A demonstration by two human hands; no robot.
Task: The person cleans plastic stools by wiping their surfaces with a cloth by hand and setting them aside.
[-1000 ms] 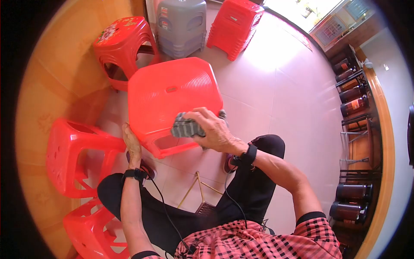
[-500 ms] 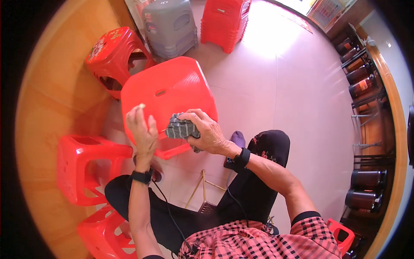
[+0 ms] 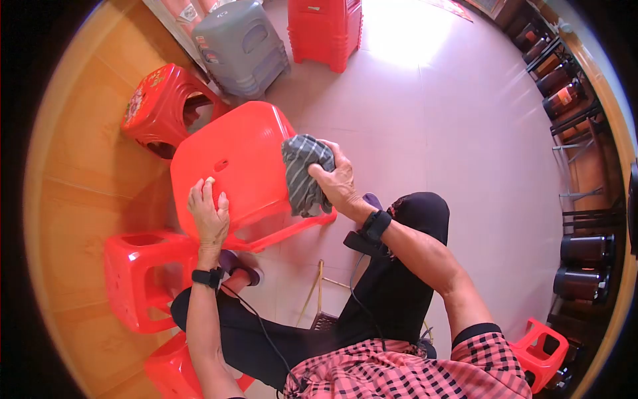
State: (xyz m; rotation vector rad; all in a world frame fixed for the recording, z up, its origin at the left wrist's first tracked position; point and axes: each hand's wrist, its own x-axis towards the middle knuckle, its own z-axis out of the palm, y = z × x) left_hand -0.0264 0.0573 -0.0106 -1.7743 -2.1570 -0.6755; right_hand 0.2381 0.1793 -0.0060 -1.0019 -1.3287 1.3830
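Observation:
A red plastic stool [image 3: 256, 146] stands in front of my knees, with a slot in its seat. My right hand [image 3: 340, 181] grips a bunched grey cloth with pale stripes [image 3: 307, 169] at the seat's right edge, and the cloth hangs down over that side. My left hand [image 3: 211, 216] is over the near left part of the seat, fingers apart and holding nothing. Something small and pale covers one of its fingertips. Whether the left fingers press on the seat I cannot tell.
Other red stools stand along the wooden wall at left, one of them flower-patterned [image 3: 163, 110]. A grey stool stack [image 3: 242, 50] and a red stool stack [image 3: 325, 30] are behind. Dark round seats [image 3: 585, 282] line the right side. Cables hang from both wrists.
The cloth has moved right with my right hand and is more spread out, reaching the seat's edge. My left hand has come lower in view. The stool appears shifted left as the view moved.

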